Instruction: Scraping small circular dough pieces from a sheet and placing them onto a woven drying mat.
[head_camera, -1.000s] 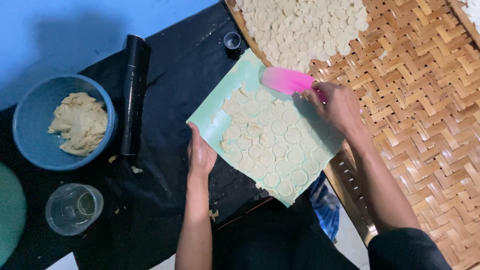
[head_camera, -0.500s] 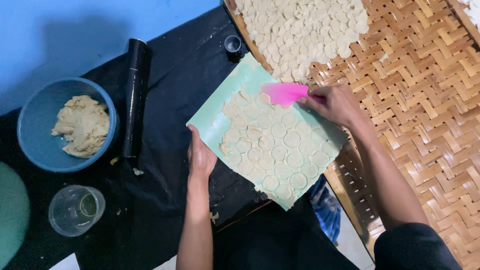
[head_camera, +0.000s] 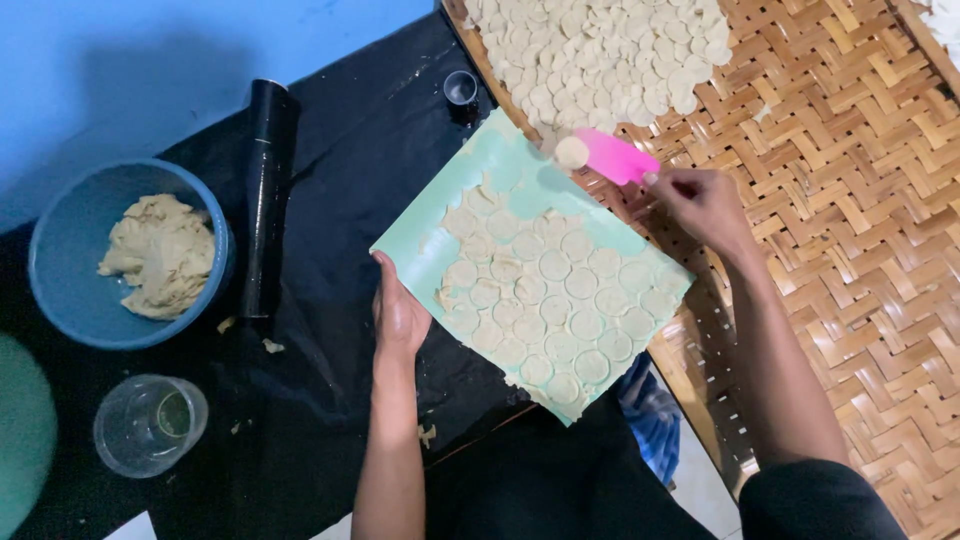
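Black plastic sheet (head_camera: 330, 150) covers work surface, blue wall behind. Woven bamboo tray (head_camera: 850, 200) at right, dough rounds (head_camera: 590, 50) heaped in far corner. Blue bowl (head_camera: 60, 270) at sheet's left edge holds dough lump (head_camera: 160, 255); black rolling pin (head_camera: 265, 195) beside; clear cup (head_camera: 150, 425) near front edge. Left hand (head_camera: 400, 315) grips green mat (head_camera: 530, 265) edge; mat overlaps tray rim. Right hand (head_camera: 700, 205) grasps pink scraper (head_camera: 615, 157), one round on blade.

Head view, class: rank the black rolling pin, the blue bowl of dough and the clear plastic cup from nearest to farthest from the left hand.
From the left hand:
1. Black rolling pin, just to its left.
2. Clear plastic cup, lower left.
3. Blue bowl of dough, far left.
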